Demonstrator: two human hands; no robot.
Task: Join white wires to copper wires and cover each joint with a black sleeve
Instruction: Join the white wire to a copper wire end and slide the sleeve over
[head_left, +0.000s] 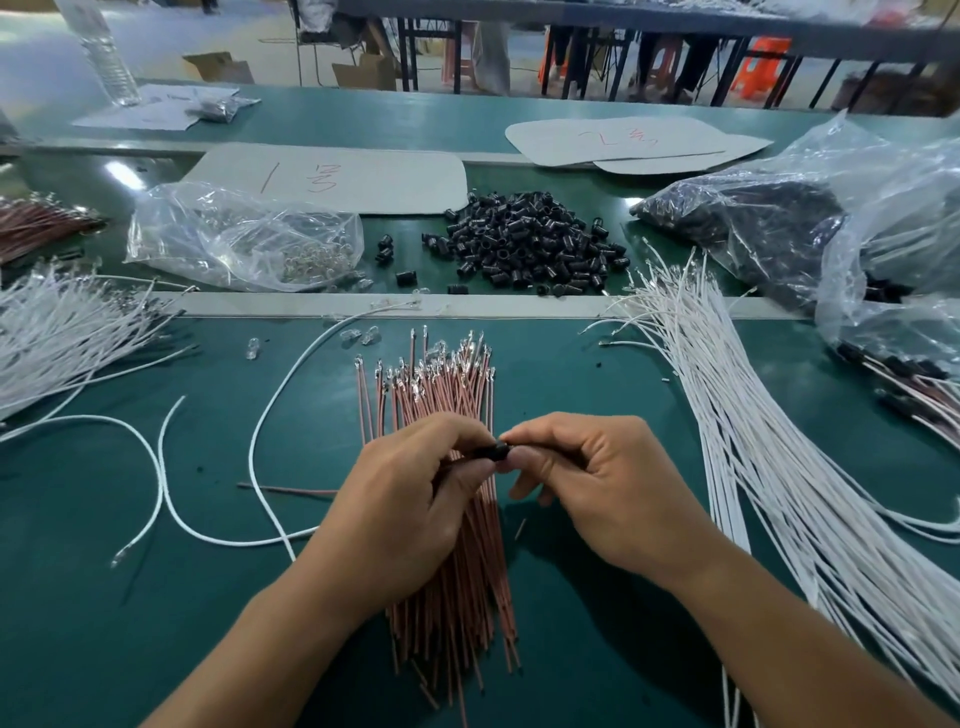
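**One joint in hand, hundreds still waiting**

Nearest the camera, the copper wires (447, 395) lie in a thick, straight bundle on the green table (104, 623). They are thin, pinkish-brown and stiff-looking, with small shiny terminals at their far ends. Just above this bundle, both hands meet around a single black sleeve (500, 451), a short, dark, matte tube. The left hand (410, 499) has its fingers curled and pinches one end. The right hand (597, 483) pinches the other end between thumb and forefinger, with its remaining fingers loosely bent. The joint itself is hidden inside the sleeve and fingers, so I cannot tell whether it is fully seated. It looks like the covering step for one pair.

Left of the bundle, a few loose white wires (166, 478) curl limply across the table. Right of it, a large sheaf of white wires (769, 467) fans out, smooth and flexible. Beyond that sheaf, to the right, some sleeved wires (914, 384) appear finished.

Beyond the bundle sits a heap of spare black sleeves (530, 244), ribbed and glossy. Left of the heap lies a crinkled clear bag (244, 239) of tiny glinting parts.

Judging by the stock remaining, most of the job lies ahead.
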